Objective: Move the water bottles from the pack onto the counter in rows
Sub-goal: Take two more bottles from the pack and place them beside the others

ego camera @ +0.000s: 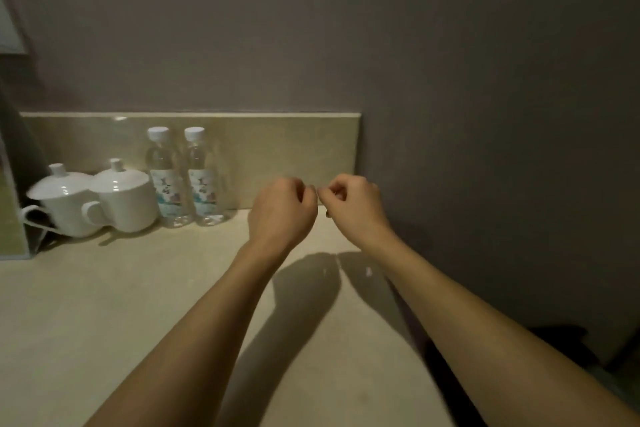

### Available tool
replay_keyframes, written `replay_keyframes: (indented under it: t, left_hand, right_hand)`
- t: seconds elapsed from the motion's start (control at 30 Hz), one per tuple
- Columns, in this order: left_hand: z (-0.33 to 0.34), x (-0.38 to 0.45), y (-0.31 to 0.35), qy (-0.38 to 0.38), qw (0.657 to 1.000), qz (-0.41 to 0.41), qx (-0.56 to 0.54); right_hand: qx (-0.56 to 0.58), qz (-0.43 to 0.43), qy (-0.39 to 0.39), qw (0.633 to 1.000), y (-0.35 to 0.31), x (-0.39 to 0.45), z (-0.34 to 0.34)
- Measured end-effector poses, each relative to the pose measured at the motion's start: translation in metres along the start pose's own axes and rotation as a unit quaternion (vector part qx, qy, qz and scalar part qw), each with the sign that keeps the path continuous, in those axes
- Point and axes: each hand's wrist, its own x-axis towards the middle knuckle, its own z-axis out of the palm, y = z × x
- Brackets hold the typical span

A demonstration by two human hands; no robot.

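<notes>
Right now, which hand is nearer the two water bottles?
Left. The left hand hangs just right of the water bottles, fingers curled. The right hand is farther right, near the wall.

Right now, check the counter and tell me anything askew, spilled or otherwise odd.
Nothing stands out. Two water bottles stand upright side by side against the backsplash, capped, beside two lidded white cups. No spill shows on the counter. No pack is in view.
</notes>
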Motion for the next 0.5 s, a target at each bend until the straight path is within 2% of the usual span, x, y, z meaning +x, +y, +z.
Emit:
replay_keyframes:
  t: [0.27, 0.37, 0.5]
  left_hand:
    - [0.132, -0.058, 0.14, -0.036, 0.997, 0.017, -0.063]
    - [0.174, -0.08, 0.185, -0.057, 0.995, 0.035, -0.075]
    - [0.228, -0.093, 0.228, -0.12, 0.991, 0.052, -0.039]
  right_hand:
    - [-0.002, 0.017, 0.132, 0.991, 0.117, -0.064, -0.177]
    - [0.008, 0.04, 0.17, 0.985, 0.158, -0.08, -0.225]
    - [0.012, 0.083, 0.196, 0.977, 0.214, -0.091, -0.272]
